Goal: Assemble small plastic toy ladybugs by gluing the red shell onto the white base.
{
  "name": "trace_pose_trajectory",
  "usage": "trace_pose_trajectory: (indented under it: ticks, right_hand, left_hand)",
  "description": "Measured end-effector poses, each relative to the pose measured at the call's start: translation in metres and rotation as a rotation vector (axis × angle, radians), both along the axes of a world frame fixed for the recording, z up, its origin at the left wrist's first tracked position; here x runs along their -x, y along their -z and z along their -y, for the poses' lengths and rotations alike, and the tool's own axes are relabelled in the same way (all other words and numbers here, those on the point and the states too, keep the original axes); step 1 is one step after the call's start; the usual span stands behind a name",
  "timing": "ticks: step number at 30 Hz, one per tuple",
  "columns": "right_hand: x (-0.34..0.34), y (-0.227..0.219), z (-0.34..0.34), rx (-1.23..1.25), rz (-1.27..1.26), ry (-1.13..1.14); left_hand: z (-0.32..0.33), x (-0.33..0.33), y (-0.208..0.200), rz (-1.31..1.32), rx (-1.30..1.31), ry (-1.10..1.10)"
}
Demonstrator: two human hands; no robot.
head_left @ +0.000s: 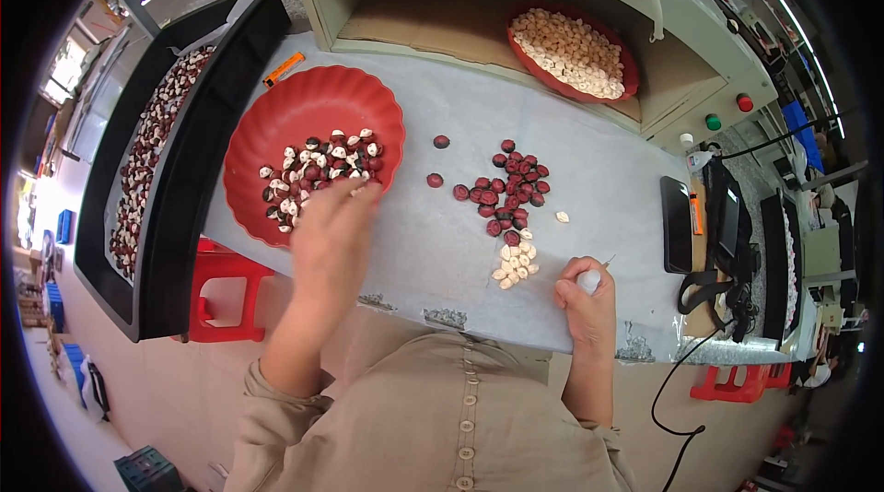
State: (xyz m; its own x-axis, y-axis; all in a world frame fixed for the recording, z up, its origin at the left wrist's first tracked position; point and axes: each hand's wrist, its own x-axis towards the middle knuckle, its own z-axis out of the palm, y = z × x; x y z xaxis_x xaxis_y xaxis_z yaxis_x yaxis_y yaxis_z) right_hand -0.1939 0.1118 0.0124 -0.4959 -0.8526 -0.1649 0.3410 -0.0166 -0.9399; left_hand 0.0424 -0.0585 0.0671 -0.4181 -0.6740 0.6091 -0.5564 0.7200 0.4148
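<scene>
My left hand is over the near right rim of a scalloped red bowl. Its fingers are bent, blurred and partly hidden, so what they hold, if anything, does not show. Inside the bowl lie several small dark-red and black pieces joined with cream ones. My right hand is closed around a small white needle-tipped bottle, at the table's near edge. Left of that hand sits a little group of cream pieces, touching a larger scatter of dark-red and black pieces.
A long black tray of similar pieces stands at the left. A red dish of cream pieces rests in a pale green cabinet at the back. To the right lie a black phone-like slab, an orange marker-like stick and cables.
</scene>
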Motion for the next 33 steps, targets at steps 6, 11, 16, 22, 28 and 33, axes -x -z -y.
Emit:
trace_pose_trajectory:
  ticks: [6, 11, 16, 22, 28, 33]
  right_hand:
    - [-0.003, -0.003, 0.002, 0.043, 0.12, 0.044]
    - [-0.009, -0.013, 0.009, 0.096, 0.281, 0.074]
    - [-0.004, -0.002, -0.001, 0.036, 0.115, 0.052]
    - [-0.009, -0.009, 0.001, 0.146, 0.235, 0.02]
    - [-0.036, -0.026, 0.018, 0.222, 0.307, 0.156]
    - [-0.032, -0.023, 0.015, 0.321, 0.158, -0.036]
  left_hand:
    - [-0.023, 0.082, 0.046, -0.004, -0.368, 0.314]
    - [-0.029, 0.088, 0.06, 0.003, -0.19, 0.35]
    - [-0.032, 0.073, 0.045, -0.357, -0.619, 0.483]
    - [-0.025, 0.036, 0.05, -0.788, -1.94, 0.769]
    - [-0.039, 0.036, 0.056, -1.039, -2.103, 0.716]
    - [-0.038, 0.034, 0.07, -1.091, -2.064, 0.872]
